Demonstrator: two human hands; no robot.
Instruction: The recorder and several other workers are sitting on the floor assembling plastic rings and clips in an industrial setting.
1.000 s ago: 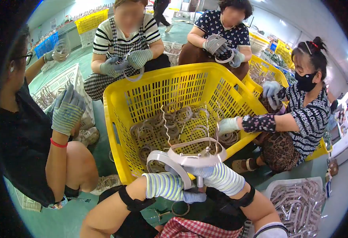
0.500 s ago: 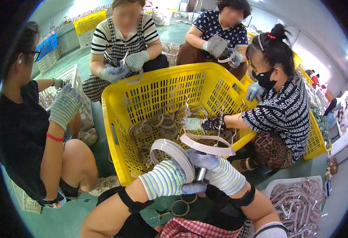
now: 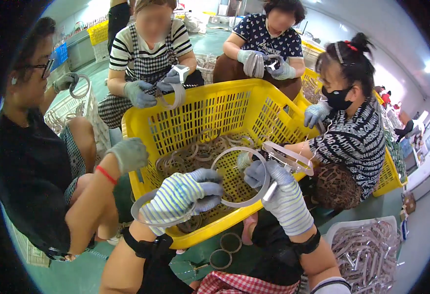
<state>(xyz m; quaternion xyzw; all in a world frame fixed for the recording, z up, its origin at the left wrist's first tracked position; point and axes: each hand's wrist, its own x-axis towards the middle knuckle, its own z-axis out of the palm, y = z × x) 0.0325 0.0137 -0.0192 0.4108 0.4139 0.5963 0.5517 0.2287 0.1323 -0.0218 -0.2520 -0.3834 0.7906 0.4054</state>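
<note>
My left hand [image 3: 183, 196], in a striped work glove, has its fingers curled at the left edge of a thin grey ring [image 3: 220, 200]. A second grey ring [image 3: 135, 211] loops around the back of that hand and wrist. My right hand [image 3: 283, 198], gloved alike, closes around a short silver cylindrical handle [image 3: 270, 191]; its fingers also touch the first ring's right side. Just beyond my right knuckles is a pale pinkish curved band [image 3: 293, 159] with thin beaded-looking strands; whether I hold it is unclear. Both hands are over the near rim of the yellow basket [image 3: 210, 235].
Grey rings [image 3: 195, 152] lie piled in the basket. Co-workers sit around it; one sleeved arm [image 3: 345, 134] reaches in from the right, and a gloved hand [image 3: 130, 154] hovers at left. A white crate [image 3: 364, 223] of metallic strips stands at lower right. Loose rings [image 3: 221, 258] lie on the floor.
My hands have moved apart, the left one leftward and up. The stacked rings have separated: one stands between my hands, another circles my left wrist. The curved band has shifted right and up.
</note>
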